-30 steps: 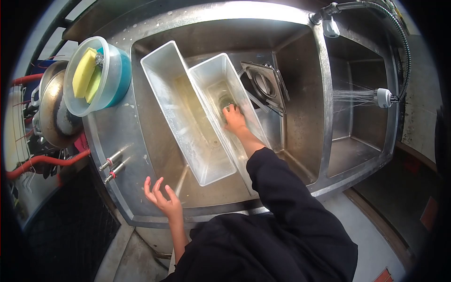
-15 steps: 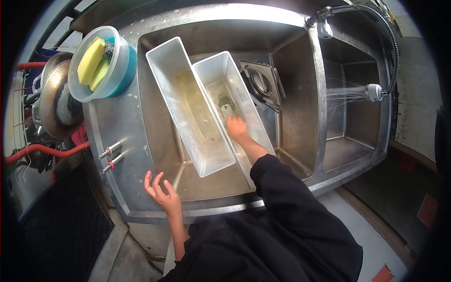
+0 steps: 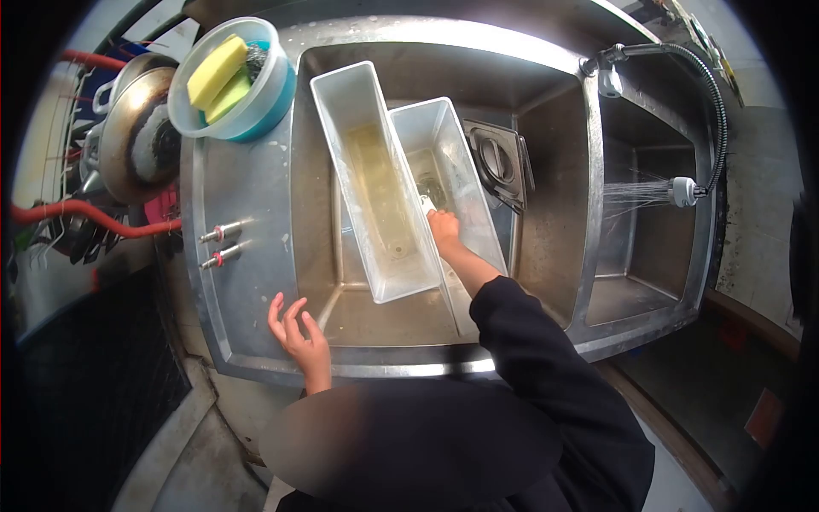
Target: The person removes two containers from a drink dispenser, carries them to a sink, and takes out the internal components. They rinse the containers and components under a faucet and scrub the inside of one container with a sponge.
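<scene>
Two grips: right grip [image 3: 444, 229] meets pale pad [image 3: 427, 205] in right-hand pan [image 3: 461, 162], closure untellable; I'd scrub flat. Left grip [image 3: 297, 328], spread wide, braces sink rim [image 3: 401, 363].

Sponge bowl [image 3: 271, 107], spraying nozzle [image 3: 682, 191], pan [image 3: 128, 119]

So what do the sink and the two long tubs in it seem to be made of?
Sink: stainless steel, brushed and dull, with soft glare along the rim. Left tub and right tub: likely translucent plastic, going by the pale, milky walls without the sink's sharp glare, though thin metal can't be ruled out.
</scene>
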{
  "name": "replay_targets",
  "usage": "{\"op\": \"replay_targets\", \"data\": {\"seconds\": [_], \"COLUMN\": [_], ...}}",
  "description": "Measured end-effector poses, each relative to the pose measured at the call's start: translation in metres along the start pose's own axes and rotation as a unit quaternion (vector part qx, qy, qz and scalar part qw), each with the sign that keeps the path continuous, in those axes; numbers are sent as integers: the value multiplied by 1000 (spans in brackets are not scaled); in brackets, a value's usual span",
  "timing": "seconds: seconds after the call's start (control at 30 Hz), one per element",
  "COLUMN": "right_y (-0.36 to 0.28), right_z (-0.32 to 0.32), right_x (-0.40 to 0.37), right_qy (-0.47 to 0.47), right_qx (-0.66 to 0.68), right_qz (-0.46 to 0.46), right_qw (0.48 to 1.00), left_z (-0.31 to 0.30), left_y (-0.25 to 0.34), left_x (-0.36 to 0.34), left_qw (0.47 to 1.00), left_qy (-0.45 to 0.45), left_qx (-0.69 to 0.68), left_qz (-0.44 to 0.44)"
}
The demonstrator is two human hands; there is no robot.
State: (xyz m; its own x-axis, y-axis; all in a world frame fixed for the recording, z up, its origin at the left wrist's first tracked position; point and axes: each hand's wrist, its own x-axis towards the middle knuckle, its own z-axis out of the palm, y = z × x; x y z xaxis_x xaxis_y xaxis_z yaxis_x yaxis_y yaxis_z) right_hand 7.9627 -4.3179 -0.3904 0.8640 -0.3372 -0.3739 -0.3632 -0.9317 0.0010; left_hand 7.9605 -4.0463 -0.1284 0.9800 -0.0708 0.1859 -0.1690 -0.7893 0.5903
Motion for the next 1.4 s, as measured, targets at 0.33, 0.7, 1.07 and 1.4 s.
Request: {"op": "replay_targets", "data": {"seconds": [0.33,0.7,1.07,1.4], "right_y": [31,-112,-280,-285], "right_z": [-178,-326,-239,-225], "right_x": [-92,-153,-144,-114], "right_qy": [-13,-1,11,195], "right_qx": [89,171,236,169], "right_qz": [-151,-229,-267,-224], "right_qw": [984,958,934,940], "left_z": [-37,-75,-72,-54], "left_y": [7,-40,-76,-80], "left_x": [-32,-70,-28,-33], "left_qw": [995,985,998,999], "left_qy": [62,57,33,34], "left_qx": [-78,-156,38,-10], "left_qz": [13,-42,-31,-23]}}
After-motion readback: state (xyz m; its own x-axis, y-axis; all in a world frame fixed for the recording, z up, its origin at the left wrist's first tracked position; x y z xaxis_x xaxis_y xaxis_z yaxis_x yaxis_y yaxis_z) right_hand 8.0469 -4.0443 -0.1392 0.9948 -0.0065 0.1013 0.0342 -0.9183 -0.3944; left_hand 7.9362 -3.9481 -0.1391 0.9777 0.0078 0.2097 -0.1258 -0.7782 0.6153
